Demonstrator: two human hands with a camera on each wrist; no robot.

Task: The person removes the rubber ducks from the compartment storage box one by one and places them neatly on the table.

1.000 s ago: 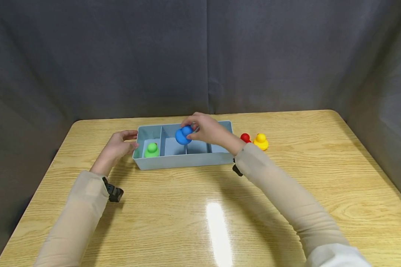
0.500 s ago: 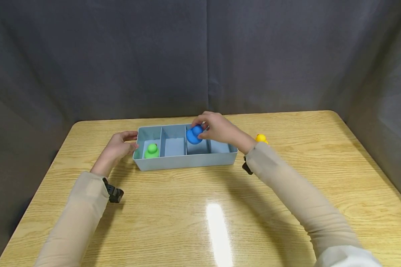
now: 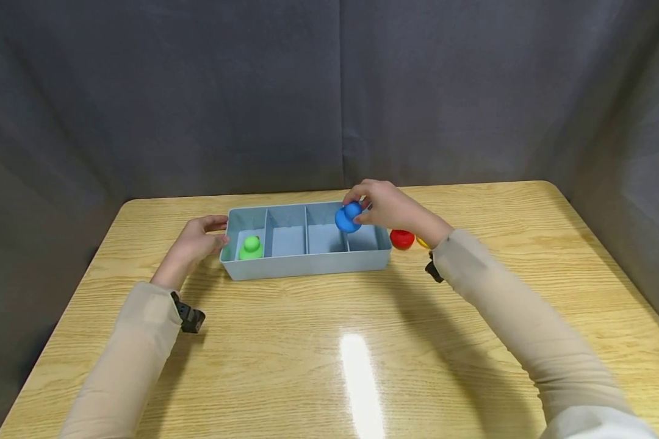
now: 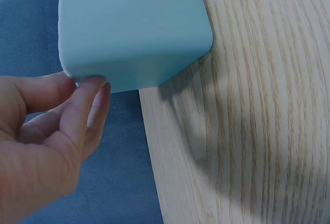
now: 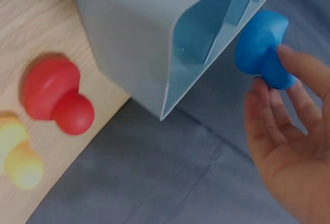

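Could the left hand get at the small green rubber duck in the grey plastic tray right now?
Probably yes: the left hand rests at the tray end beside the green duck, with nothing covering it.

I see my left hand [image 3: 193, 242] resting low at the left, fingers gently bent. My right hand [image 3: 387, 207] is stretched far out, fingertips [image 5: 289, 59] pinching, arm raised.
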